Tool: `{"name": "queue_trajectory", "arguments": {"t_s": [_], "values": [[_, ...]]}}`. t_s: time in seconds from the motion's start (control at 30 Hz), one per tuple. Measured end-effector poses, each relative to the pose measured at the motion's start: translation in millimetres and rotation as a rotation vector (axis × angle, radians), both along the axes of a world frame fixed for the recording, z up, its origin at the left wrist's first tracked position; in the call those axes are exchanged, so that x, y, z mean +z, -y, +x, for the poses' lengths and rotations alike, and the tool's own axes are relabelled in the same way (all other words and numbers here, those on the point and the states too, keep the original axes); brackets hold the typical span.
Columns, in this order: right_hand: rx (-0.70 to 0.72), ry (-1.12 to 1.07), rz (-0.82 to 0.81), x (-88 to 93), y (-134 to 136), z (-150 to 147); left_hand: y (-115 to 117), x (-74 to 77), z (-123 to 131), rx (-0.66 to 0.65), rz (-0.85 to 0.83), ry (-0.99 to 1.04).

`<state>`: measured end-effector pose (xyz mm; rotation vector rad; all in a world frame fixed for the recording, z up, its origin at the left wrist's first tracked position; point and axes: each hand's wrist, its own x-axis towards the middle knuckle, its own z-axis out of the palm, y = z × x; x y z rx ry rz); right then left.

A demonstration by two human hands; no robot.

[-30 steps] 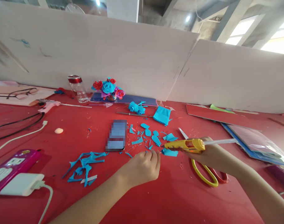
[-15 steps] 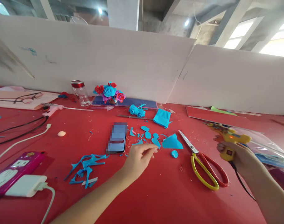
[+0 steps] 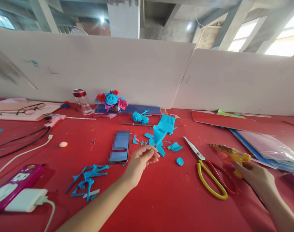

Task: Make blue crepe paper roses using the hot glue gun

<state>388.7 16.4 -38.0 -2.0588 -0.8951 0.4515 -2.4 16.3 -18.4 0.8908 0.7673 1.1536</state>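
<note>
My left hand (image 3: 140, 158) hovers over the red table (image 3: 161, 199), fingertips pinched together. A blue paper piece (image 3: 159, 134) stands up just beyond them; it seems to be held by its lower tip. Loose blue petals (image 3: 175, 147) and a small rolled blue bit (image 3: 179, 161) lie beside it. My right hand (image 3: 254, 175) is at the right, closed round the handle of a yellow glue gun (image 3: 231, 154), which is blurred and points left. Yellow-and-red scissors (image 3: 211, 175) lie open between my two hands.
A phone (image 3: 119, 147) lies left of my left hand, with blue paper scraps (image 3: 89, 176) nearer me. At far left are a pink power strip (image 3: 13, 182), a white charger (image 3: 26, 195) and cables. A paper flower bouquet (image 3: 111, 98), a jar (image 3: 81, 100) and plastic folders (image 3: 265, 145) line the white partition.
My right hand carried the glue gun from the blue pieces off to the right and lowered it. My left hand rose from the table, and a blue piece now stands at its fingertips.
</note>
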Motion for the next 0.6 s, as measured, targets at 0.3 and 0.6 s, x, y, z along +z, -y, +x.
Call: {"name": "queue_trajectory", "arguments": {"t_s": [0.3,0.6], "values": [[0.311,0.854,-0.072,22.5,-12.6,-33.5,-1.8,0.1,-1.8,0.061,0.054,-0.051],[1.27,0.856,0.114,28.7,-66.1,-129.8,-4.9,5.0,-3.6,0.143,0.021,-0.082]]}}
